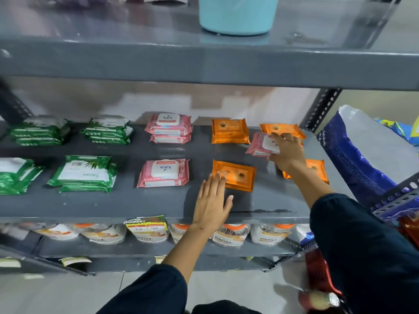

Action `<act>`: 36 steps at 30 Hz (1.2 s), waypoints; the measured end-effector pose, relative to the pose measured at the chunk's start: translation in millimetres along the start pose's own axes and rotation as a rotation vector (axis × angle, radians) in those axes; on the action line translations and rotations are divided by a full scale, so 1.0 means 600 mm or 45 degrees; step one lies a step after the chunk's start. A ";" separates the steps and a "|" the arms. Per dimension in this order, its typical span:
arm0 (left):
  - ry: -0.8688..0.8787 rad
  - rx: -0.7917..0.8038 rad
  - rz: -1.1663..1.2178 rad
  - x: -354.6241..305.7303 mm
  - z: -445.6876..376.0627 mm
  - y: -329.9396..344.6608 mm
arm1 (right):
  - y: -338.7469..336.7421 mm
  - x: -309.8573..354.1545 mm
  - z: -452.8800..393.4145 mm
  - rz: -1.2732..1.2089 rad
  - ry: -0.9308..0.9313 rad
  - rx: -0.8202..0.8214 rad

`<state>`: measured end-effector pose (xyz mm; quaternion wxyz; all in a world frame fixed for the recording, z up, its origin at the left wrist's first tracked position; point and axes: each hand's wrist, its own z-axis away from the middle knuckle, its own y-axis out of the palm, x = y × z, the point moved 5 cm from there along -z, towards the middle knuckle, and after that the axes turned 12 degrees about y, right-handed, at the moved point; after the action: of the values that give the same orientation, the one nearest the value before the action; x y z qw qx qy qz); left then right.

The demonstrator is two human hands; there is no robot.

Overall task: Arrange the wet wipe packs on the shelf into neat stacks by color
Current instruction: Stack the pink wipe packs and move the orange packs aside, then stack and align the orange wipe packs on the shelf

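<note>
Pink stray pack (260, 145) lies among orange ones; the right hand (288, 152) closes on it, the left hand (212, 200) rests open near the front orange pack (235, 177). Next, I think, it goes left to the pink stack (169, 128).

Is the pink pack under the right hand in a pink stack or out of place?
Out of place. The pink pack lies tilted among orange packs, apart from the pink stacks; the right hand rests on it.

A teal tub (238, 15) stands on the top shelf; white pouches (231, 234) with orange caps line the lower shelf, behind a yellow price tag (147, 224); a blue-and-white sack (362, 159) leans at the right; a red basket (318, 270) sits on the floor.
</note>
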<state>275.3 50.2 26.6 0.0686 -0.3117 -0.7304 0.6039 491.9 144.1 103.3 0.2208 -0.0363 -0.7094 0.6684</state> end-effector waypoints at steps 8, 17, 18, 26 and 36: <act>-0.238 -0.186 -0.120 0.119 0.117 -0.078 | 0.027 0.188 0.080 -0.153 -0.274 0.090; -0.395 -0.090 -0.092 0.233 0.216 -0.095 | 0.099 0.381 0.177 -0.216 -0.447 0.346; -0.386 -0.093 -0.072 0.234 0.217 -0.092 | 0.102 0.388 0.184 -0.205 -0.460 0.365; -0.402 -0.113 0.023 0.240 0.221 -0.078 | 0.131 0.415 0.202 -0.041 -0.497 0.447; -0.360 -0.149 -0.025 0.237 0.220 -0.079 | 0.131 0.402 0.211 0.026 -0.473 0.420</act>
<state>81.6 12.4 -3.5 -0.0471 -0.2197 -0.7696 0.5976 209.9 118.0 90.3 0.0827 0.1166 -0.6187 0.7725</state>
